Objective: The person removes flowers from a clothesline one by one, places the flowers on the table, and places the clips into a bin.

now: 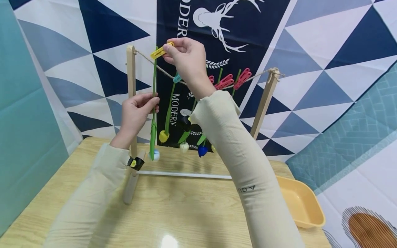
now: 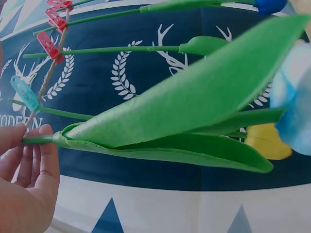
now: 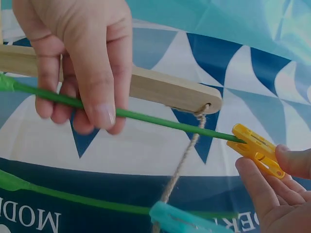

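My left hand (image 1: 138,112) pinches the green stem of an artificial tulip (image 1: 154,82). It hangs head down, its pale blue and white bloom (image 2: 294,99) beyond broad green leaves (image 2: 194,92). Higher up, my right hand (image 1: 189,60) pinches a yellow clothespin (image 3: 256,151) by its handle end. The clothespin's jaws meet the stem's upper tip in the right wrist view. Twine (image 3: 182,167) passes across the stem, away from the clothespin. To the right, a teal clothespin (image 1: 177,78) holds a yellow tulip (image 1: 164,136) on the twine.
The twine runs between two wooden posts (image 1: 131,72), joined low down by a white rod (image 1: 183,174). Red clothespins (image 1: 242,78) hold more upside-down tulips, including a blue one (image 1: 202,151). A yellow-orange basin (image 1: 302,201) sits at the right of the wooden table (image 1: 186,213).
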`<state>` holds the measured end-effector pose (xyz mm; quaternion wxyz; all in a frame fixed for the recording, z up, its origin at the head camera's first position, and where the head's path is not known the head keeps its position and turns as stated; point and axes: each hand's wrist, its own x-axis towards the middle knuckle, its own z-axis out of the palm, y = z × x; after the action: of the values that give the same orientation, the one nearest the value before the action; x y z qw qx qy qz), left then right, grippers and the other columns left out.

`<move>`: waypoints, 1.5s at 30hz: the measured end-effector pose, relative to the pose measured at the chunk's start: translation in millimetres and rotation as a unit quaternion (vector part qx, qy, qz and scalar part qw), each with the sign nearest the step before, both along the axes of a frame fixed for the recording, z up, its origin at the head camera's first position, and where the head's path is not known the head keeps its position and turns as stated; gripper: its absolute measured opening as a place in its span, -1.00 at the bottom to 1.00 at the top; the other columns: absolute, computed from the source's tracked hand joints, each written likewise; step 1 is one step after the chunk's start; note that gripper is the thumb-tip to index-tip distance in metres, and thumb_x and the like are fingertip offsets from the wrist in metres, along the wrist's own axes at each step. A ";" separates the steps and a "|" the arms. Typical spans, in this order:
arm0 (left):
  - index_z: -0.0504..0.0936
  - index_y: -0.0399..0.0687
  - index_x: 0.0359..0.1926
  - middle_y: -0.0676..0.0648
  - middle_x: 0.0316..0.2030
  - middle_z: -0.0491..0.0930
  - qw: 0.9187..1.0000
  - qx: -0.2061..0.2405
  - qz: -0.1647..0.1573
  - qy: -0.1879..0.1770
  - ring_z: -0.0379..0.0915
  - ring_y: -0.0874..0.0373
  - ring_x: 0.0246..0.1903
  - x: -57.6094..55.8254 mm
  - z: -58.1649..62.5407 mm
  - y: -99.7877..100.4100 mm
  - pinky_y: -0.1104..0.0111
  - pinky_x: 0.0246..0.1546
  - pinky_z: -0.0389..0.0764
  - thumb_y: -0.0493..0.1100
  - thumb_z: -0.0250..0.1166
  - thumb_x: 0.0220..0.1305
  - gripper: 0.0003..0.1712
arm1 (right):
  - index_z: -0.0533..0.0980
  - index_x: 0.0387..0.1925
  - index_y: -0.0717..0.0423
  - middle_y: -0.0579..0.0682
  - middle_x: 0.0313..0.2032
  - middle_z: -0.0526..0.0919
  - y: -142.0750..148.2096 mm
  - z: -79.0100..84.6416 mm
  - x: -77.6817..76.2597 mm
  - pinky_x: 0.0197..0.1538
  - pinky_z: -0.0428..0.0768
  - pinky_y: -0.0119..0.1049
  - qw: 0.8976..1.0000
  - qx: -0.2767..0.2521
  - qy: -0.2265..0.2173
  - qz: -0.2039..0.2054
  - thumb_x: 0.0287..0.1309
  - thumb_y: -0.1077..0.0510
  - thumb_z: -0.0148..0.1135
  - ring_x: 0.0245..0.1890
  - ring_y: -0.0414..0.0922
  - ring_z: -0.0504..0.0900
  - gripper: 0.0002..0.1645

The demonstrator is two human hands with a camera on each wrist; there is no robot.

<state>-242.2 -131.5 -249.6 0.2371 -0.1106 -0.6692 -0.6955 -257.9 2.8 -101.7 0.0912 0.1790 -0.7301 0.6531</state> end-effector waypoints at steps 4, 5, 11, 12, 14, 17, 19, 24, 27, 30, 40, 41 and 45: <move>0.58 -0.39 -0.01 0.30 -0.37 0.64 0.999 -0.020 -0.018 -0.024 0.57 0.37 -0.49 8.1 -0.6 -3.3 0.53 -0.35 0.62 -0.22 0.29 0.19 -0.62 | 0.51 -0.04 0.32 0.14 -0.08 0.65 16.0 -3.1 5.7 -0.11 0.60 -0.47 0.999 -0.029 0.013 0.010 0.16 0.27 0.20 -0.15 -0.11 0.69 -0.67; 0.58 -0.37 -0.01 0.30 -0.38 0.64 0.999 -0.033 -0.020 -0.033 0.57 0.38 -0.49 10.4 -1.0 -3.8 0.53 -0.35 0.61 -0.19 0.30 0.19 -0.60 | 0.51 -0.05 0.32 0.15 -0.08 0.65 20.7 -4.4 6.2 -0.11 0.61 -0.45 0.999 -0.037 0.017 0.012 0.15 0.28 0.21 -0.15 -0.10 0.69 -0.68; 0.61 -0.26 0.01 0.27 -0.38 0.64 0.988 -0.130 -0.044 -0.074 0.57 0.37 -0.49 22.5 -9.7 -6.3 0.54 -0.34 0.59 -0.10 0.31 0.19 -0.58 | 0.50 -0.07 0.39 0.20 -0.13 0.64 55.3 -13.7 13.7 -0.09 0.62 -0.36 0.996 -0.088 0.025 0.025 0.12 0.33 0.22 -0.22 -0.07 0.70 -0.68; 0.61 -0.26 0.00 0.25 -0.37 0.64 0.985 -0.147 -0.053 -0.078 0.57 0.36 -0.48 23.9 -12.5 -6.5 0.53 -0.35 0.59 -0.10 0.30 0.20 -0.59 | 0.49 -0.06 0.40 0.20 -0.13 0.64 61.9 -16.0 16.3 -0.09 0.62 -0.35 0.995 -0.093 0.022 0.024 0.12 0.33 0.23 -0.23 -0.07 0.70 -0.67; 0.61 -0.25 0.00 0.17 -0.36 0.64 0.977 -0.179 -0.072 -0.089 0.56 0.33 -0.46 27.0 -18.3 -6.2 0.52 -0.39 0.57 -0.09 0.29 0.21 -0.60 | 0.48 -0.05 0.42 0.21 -0.13 0.64 75.7 -22.3 22.3 -0.09 0.62 -0.34 0.994 -0.101 0.018 0.025 0.13 0.32 0.23 -0.23 -0.07 0.69 -0.65; 0.63 -0.22 -0.02 0.03 -0.35 0.63 0.962 -0.227 -0.104 -0.110 0.55 0.27 -0.44 31.3 -28.2 -4.4 0.50 -0.42 0.54 -0.09 0.27 0.23 -0.63 | 0.47 -0.02 0.40 0.20 -0.11 0.64 98.0 -35.6 32.2 -0.08 0.61 -0.34 0.994 -0.105 0.001 0.019 0.12 0.28 0.25 -0.21 -0.08 0.69 -0.60; 0.63 -0.20 -0.03 -0.04 -0.35 0.62 0.952 -0.249 -0.125 -0.125 0.54 0.23 -0.43 34.8 -34.8 -2.8 0.49 -0.42 0.52 -0.09 0.27 0.23 -0.65 | 0.46 0.00 0.40 0.20 -0.10 0.63 113.0 -46.7 38.5 -0.07 0.61 -0.34 0.994 -0.104 -0.007 0.010 0.12 0.24 0.26 -0.20 -0.08 0.69 -0.57; 0.66 -0.15 -0.06 -0.08 -0.38 0.62 0.925 -0.294 -0.170 -0.168 0.51 0.17 -0.43 43.5 -53.2 0.5 0.45 -0.44 0.51 -0.10 0.27 0.23 -0.69 | 0.44 0.05 0.32 0.13 -0.05 0.62 153.8 -76.8 55.0 -0.03 0.58 -0.36 0.994 -0.096 -0.055 -0.018 0.09 0.12 0.29 -0.12 -0.11 0.67 -0.47; 0.67 -0.17 -0.08 -0.09 -0.42 0.60 0.911 -0.310 -0.196 -0.186 0.51 0.16 -0.46 46.7 -64.1 1.6 0.42 -0.47 0.52 -0.11 0.28 0.22 -0.70 | 0.42 0.07 0.31 0.09 -0.05 0.60 179.7 -94.6 64.8 -0.02 0.57 -0.38 0.992 -0.089 -0.082 -0.041 0.08 0.08 0.30 -0.10 -0.14 0.67 -0.43; 0.67 -0.19 -0.09 -0.08 -0.47 0.59 0.901 -0.322 -0.216 -0.194 0.49 0.17 -0.50 49.9 -73.3 1.2 0.41 -0.49 0.52 -0.12 0.28 0.22 -0.71 | 0.40 0.08 0.35 0.04 -0.07 0.57 203.5 -110.9 73.1 -0.04 0.57 -0.41 0.989 -0.090 -0.095 -0.063 0.08 0.07 0.30 -0.13 -0.17 0.68 -0.40; 0.70 -0.15 -0.16 -0.01 -0.52 0.59 0.865 -0.346 -0.288 -0.219 0.42 0.20 -0.61 49.8 -108.3 11.7 0.42 -0.58 0.42 -0.13 0.27 0.22 -0.76 | 0.53 -0.08 0.19 -0.04 -0.19 0.64 275.9 -167.0 93.1 -0.07 0.57 -0.44 0.977 -0.135 -0.143 -0.088 0.15 0.17 0.25 -0.23 -0.21 0.71 -0.70; 0.70 -0.14 -0.15 -0.02 -0.52 0.57 0.863 -0.353 -0.289 -0.216 0.41 0.20 -0.61 50.1 -112.2 13.5 0.42 -0.58 0.40 -0.12 0.27 0.22 -0.76 | 0.53 -0.10 0.16 -0.05 -0.19 0.64 281.8 -172.9 94.1 -0.07 0.57 -0.45 0.974 -0.134 -0.153 -0.096 0.15 0.16 0.25 -0.24 -0.22 0.71 -0.72; 0.71 -0.10 -0.16 -0.07 -0.48 0.49 0.852 -0.384 -0.294 -0.201 0.39 0.21 -0.59 51.1 -127.8 22.4 0.40 -0.53 0.41 -0.13 0.27 0.22 -0.78 | 0.54 -0.18 0.12 -0.09 -0.25 0.66 306.5 -199.7 96.3 -0.09 0.58 -0.46 0.964 -0.138 -0.192 -0.118 0.17 0.17 0.22 -0.26 -0.23 0.71 -0.82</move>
<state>-191.1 -109.1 -377.4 -0.1802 -0.2421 -0.8521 -0.4276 -161.5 309.3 -301.4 0.0497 -0.0519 -0.6527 0.7542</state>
